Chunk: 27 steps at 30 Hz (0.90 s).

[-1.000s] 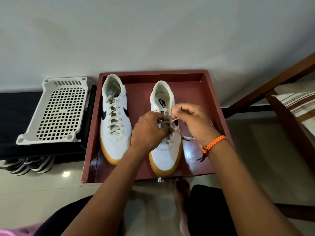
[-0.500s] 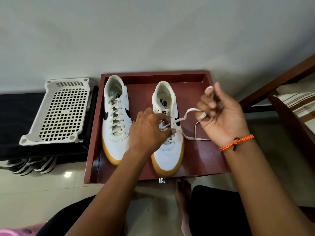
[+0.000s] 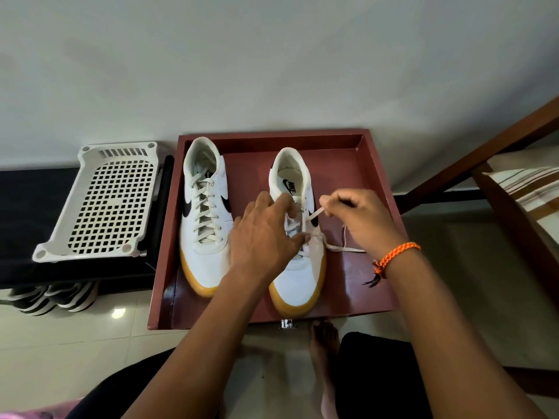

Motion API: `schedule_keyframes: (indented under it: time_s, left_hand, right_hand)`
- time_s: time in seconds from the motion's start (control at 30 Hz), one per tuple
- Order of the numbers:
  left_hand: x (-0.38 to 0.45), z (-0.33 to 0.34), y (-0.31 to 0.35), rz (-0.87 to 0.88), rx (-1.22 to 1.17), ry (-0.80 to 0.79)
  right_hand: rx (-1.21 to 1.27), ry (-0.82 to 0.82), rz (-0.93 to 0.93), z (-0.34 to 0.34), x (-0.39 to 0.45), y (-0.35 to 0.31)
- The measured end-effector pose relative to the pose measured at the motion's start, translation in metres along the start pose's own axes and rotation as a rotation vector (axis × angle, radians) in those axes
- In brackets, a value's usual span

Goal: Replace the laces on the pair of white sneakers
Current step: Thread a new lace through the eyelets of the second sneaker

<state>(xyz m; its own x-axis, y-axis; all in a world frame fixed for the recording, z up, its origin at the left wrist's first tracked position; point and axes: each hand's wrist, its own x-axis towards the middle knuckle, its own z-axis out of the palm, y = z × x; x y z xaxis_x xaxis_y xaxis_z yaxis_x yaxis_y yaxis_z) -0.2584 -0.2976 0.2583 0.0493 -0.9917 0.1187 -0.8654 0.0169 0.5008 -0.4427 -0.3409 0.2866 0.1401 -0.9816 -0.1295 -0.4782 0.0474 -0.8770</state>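
The left hand [image 3: 266,237] is laid palm-down over the laced middle of the right-hand sneaker [image 3: 298,258], fingers spread and only lightly bent, with the fingertips resting on the tongue and eyelet rows; nothing is seen to be gripped by it. The right hand [image 3: 360,220] is held just right of the same shoe, wrist raised, fingers curled in, and the flat off-white lace [image 3: 316,213] is pinched between thumb and forefinger. From the pinch the lace is drawn taut down to the eyelets, while a loose tail is left trailing over the tray floor to the right. A braided orange bracelet [image 3: 396,255] is worn on the right wrist.

Both sneakers are set side by side in a shallow, square, dark red tray [image 3: 375,189] with a glossy floor and raised walls, toes near, heels far. Smooth white uppers, black swooshes and gum-yellow rubber soles are shown. The left-hand sneaker [image 3: 205,219] is fully laced in neat crossings. Left of the tray, a white plastic perforated shelf panel [image 3: 106,201] is propped on a black surface.
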Motion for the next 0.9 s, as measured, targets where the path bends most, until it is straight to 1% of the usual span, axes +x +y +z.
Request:
schedule_keyframes:
  time_s: [0.03,0.1,0.17,0.2,0.23,0.3,0.37,0.4,0.47,0.53,0.57,0.63,0.7,0.8,0.83,0.9]
  left_hand:
    - [-0.001,0.001,0.003,0.041,0.017,0.027]
    - [-0.003,0.005,0.009,0.16,0.073,0.071]
    - [-0.007,0.012,0.014,0.246,0.114,0.073]
    - [-0.009,0.016,0.016,0.264,0.12,0.063]
    - [-0.011,0.02,0.016,0.266,0.116,0.052]
    - [-0.011,0.021,0.017,0.218,0.058,0.038]
    - [-0.007,0.015,0.014,0.1,-0.119,0.045]
    - [-0.003,0.01,0.012,0.024,-0.266,0.049]
    - [0.004,-0.003,0.005,-0.101,-0.612,0.08]
    - [0.008,-0.02,0.0,-0.171,-0.904,0.092]
    - [0.008,-0.027,-0.004,-0.197,-1.011,0.077]
    - [0.005,-0.034,-0.015,-0.219,-1.122,0.039]
    - [0.002,-0.037,-0.029,-0.237,-1.154,0.016]
    - [0.001,-0.045,-0.046,-0.297,-1.235,0.009]
    - [0.002,-0.049,-0.05,-0.311,-1.276,0.017]
    - [0.004,-0.056,-0.055,-0.338,-1.371,0.05]
  right_hand:
    - [-0.016,0.059,-0.002,-0.002,0.0,0.001]
    - [-0.164,0.176,0.014,-0.002,0.0,0.004]
    - [-0.286,0.222,0.082,-0.001,-0.002,0.008]
    - [-0.308,0.24,0.114,0.0,-0.001,0.011]
    - [-0.342,0.26,0.128,0.0,0.0,0.013]
    - [-0.401,0.301,0.072,0.001,0.002,0.013]
    - [-0.371,0.331,-0.013,0.002,0.002,0.01]
    - [-0.31,0.312,-0.056,0.001,0.002,0.008]
    - [-0.148,0.166,-0.109,0.004,0.0,0.004]
    - [-0.032,-0.007,-0.137,0.013,-0.002,-0.001]
    - [-0.01,-0.059,-0.161,0.019,-0.004,-0.003]
    - [-0.015,-0.084,-0.217,0.033,-0.007,-0.005]
    - [0.008,-0.12,-0.234,0.04,-0.008,-0.009]
    - [0.086,-0.354,-0.167,0.026,-0.008,-0.009]
    - [0.051,-0.414,-0.121,0.017,-0.007,-0.005]
    - [-0.157,-0.475,-0.033,-0.004,-0.007,0.007]
